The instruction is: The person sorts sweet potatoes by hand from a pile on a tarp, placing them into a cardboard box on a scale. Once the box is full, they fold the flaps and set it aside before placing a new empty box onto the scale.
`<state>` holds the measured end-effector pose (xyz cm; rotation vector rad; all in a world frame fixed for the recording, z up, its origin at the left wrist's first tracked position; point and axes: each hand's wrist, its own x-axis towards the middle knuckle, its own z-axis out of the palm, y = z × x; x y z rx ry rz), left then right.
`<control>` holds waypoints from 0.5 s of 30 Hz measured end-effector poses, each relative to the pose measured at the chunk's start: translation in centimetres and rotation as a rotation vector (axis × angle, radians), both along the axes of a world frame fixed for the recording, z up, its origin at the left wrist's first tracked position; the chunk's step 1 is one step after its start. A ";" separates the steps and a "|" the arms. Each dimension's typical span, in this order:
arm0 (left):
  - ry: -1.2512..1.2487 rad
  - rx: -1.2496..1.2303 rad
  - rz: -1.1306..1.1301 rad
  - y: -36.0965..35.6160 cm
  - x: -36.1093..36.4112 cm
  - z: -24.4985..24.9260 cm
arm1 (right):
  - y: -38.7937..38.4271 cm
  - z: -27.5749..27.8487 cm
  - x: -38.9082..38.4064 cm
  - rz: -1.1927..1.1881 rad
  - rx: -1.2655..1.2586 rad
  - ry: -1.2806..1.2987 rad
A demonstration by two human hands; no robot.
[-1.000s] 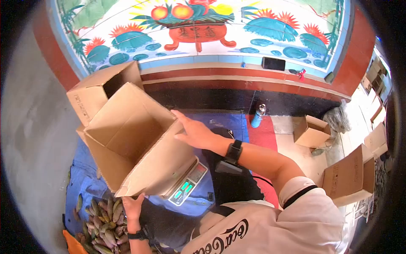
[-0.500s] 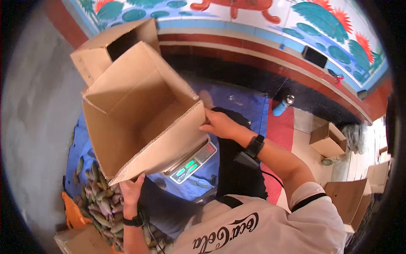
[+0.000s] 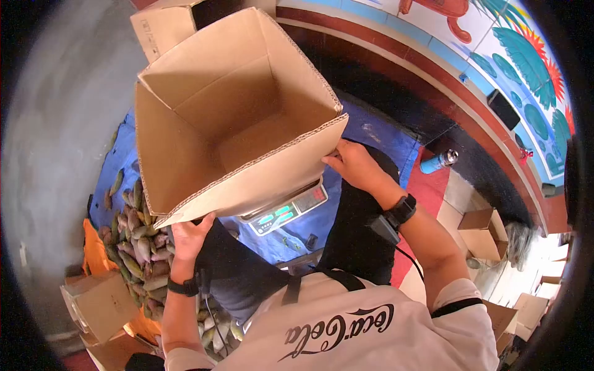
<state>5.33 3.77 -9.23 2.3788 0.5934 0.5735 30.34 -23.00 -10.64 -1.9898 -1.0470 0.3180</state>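
Observation:
A large cardboard box [image 3: 260,164] with its top open tilts toward me, and I see only bare brown walls and bottom inside. My left hand [image 3: 192,238] grips its near left corner, thumb upward and fingertips hidden beneath the cardboard. On the near right side, my right hand [image 3: 360,167] holds the wall, with the thumb on the near panel and some fingers out of sight. Under the box is a digital weighing scale [image 3: 291,212] with lit green displays. Whether the box rests on its platform cannot be made out.
Long brownish-green tubers or fruits [image 3: 139,247] lie heaped on the blue tarp [image 3: 260,238] at left. Another cardboard box [image 3: 164,31] stands behind. A blue bottle [image 3: 439,161] is at right, near a small open carton [image 3: 484,234]. More cartons [image 3: 102,303] sit at lower left.
The view has swung left and down, so the box appears higher and farther right. Both hands keep their grip on it. The box's tilt looks slightly changed.

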 end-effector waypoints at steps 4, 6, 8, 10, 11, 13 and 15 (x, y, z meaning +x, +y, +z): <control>-0.032 -0.082 0.026 -0.8 0.1 0.9 | 0.4 -0.4 0.2 -0.045 0.016 -0.070; -0.015 -0.075 0.010 -0.7 -0.2 0.8 | 0.5 -0.5 0.1 -0.078 0.017 -0.076; 0.006 -0.070 -0.006 -0.7 -0.7 0.4 | 0.6 -0.4 0.0 -0.098 0.054 -0.083; 0.067 0.053 -0.049 -0.6 -1.0 0.2 | 0.6 -0.1 -0.5 -0.119 0.032 -0.074; 0.070 0.051 -0.045 -0.6 -1.1 0.2 | 0.6 -0.1 -0.7 -0.143 0.013 -0.072; 0.036 0.107 -0.036 -0.8 -1.3 0.3 | 0.6 -0.2 -1.0 -0.142 0.005 -0.074; -0.038 0.052 -0.010 -0.6 -2.0 -0.4 | 0.7 0.0 -1.2 -0.134 0.002 -0.082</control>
